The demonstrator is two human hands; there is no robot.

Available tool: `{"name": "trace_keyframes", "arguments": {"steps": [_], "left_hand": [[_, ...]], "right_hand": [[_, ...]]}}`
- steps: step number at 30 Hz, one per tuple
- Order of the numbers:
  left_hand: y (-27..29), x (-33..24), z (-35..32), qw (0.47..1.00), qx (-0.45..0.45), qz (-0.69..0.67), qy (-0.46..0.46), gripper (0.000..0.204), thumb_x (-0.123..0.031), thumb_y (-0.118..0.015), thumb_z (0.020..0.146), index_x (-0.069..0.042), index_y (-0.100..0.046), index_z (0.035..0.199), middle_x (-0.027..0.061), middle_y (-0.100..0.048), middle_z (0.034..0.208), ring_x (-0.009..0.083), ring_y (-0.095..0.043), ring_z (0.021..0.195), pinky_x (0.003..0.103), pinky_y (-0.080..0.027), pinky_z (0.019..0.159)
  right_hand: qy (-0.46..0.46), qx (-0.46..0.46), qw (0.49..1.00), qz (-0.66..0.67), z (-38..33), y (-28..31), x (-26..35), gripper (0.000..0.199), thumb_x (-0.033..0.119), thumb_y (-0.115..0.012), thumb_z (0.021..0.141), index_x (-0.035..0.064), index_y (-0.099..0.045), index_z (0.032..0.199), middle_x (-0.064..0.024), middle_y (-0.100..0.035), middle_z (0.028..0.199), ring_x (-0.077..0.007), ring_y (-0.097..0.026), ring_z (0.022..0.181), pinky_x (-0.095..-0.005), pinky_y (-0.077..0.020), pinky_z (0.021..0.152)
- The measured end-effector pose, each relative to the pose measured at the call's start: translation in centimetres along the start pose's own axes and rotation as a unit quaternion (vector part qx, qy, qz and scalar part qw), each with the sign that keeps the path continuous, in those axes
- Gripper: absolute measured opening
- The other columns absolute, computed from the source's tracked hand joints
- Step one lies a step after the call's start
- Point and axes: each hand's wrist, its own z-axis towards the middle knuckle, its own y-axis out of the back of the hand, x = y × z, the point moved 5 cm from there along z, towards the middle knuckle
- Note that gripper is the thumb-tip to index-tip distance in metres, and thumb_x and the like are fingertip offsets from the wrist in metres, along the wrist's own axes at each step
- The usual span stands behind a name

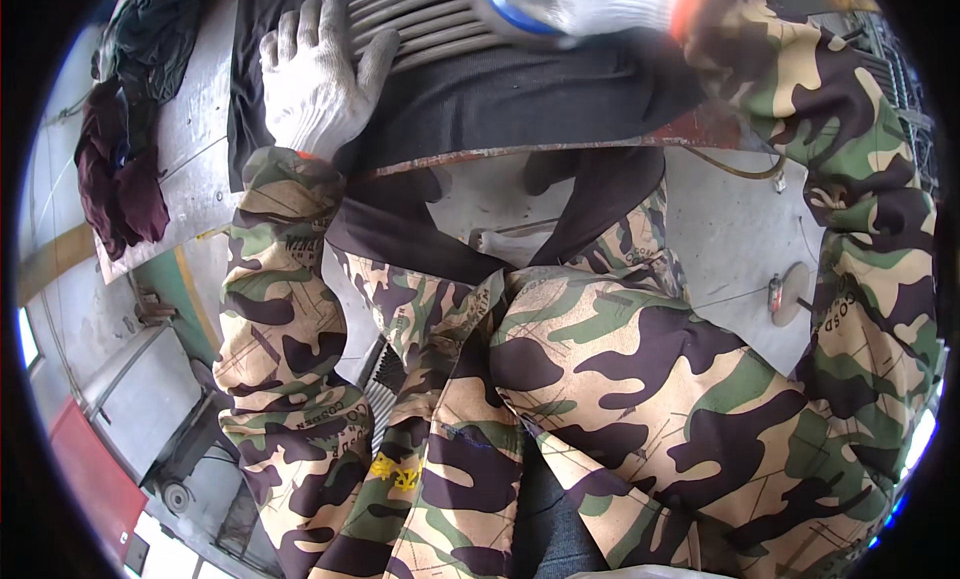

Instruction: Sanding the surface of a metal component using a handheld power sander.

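Several grey parallel bars (425,31), metal by their look, lie side by side on a black cloth (530,99) that covers a work table. My left hand (322,79), in a white knit glove, rests flat at their left end with fingers spread and the thumb by the bars. Over their right end, my gloved right hand (612,7) grips a round, blue-rimmed thing (515,7). Motion blur and the picture's top edge hide part of that hand and the thing's exact kind.
The table's worn reddish edge (690,131) runs just in front of me. Dark red clothing (122,174) and dark green clothing (150,39) lie on a pale surface at the left. A red panel (95,474) stands at the lower left. A cable (735,169) hangs below the table's right side.
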Motion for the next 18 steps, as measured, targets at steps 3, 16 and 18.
{"name": "trace_keyframes", "arguments": {"steps": [3,16,18], "left_hand": [[-2.5,-1.2,0.6,0.994,0.082,-0.071,0.030,0.066,-0.050,-0.056,0.100,-0.001,-0.054,0.144,0.0249,-0.057,0.145,0.0443,-0.049,0.138,0.056,-0.032,0.118],[-2.4,0.5,0.6,0.993,0.097,-0.054,0.048,0.062,-0.049,-0.057,0.100,-0.002,-0.056,0.141,0.0246,-0.055,0.146,0.0430,-0.050,0.137,0.053,-0.034,0.117],[-2.9,-0.1,0.7,0.990,0.112,-0.052,0.060,0.063,-0.049,-0.056,0.101,-0.003,-0.055,0.145,0.0231,-0.055,0.148,0.0429,-0.049,0.138,0.053,-0.033,0.117]], "right_hand": [[-0.074,0.026,0.997,-0.028,-0.9,-0.6,-2.5,0.029,0.032,-0.066,0.088,0.0072,-0.065,0.104,-0.0199,-0.065,0.099,-0.0386,-0.068,0.094,-0.0492,-0.0556,0.078],[-0.050,-0.026,0.998,-0.037,-0.3,-0.2,-3.2,0.026,0.029,-0.064,0.089,0.0062,-0.065,0.103,-0.0208,-0.065,0.098,-0.0399,-0.067,0.092,-0.0496,-0.0550,0.078],[-0.023,-0.008,1.000,-0.015,-2.0,0.0,-2.4,0.025,0.028,-0.065,0.088,0.0065,-0.065,0.101,-0.0198,-0.064,0.096,-0.0393,-0.067,0.089,-0.0493,-0.0551,0.076]]}}
